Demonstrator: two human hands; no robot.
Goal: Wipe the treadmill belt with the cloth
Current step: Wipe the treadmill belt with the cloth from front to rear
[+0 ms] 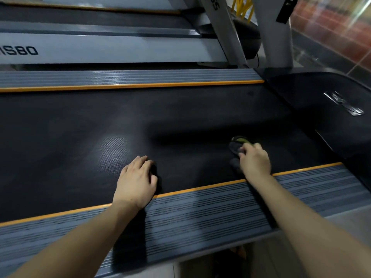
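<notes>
- The treadmill belt, black and finely textured, runs across the middle of the view, and everything below is placed against it.
- A grey ribbed side rail with an orange strip borders the belt's near edge; a matching rail borders its far edge.
- A dark motor cover closes the belt's right end.
- A second treadmill, pale-sided, stands beyond the belt's far rail.
- The left hand lies palm down on the belt at its near edge, fingers relaxed and slightly bent, holding nothing.
- The right hand sits on the belt toward its right end, fingers curled over the cloth.
- The cloth, dark with a green patch, lies bunched on the belt under the right hand's fingers.
</notes>
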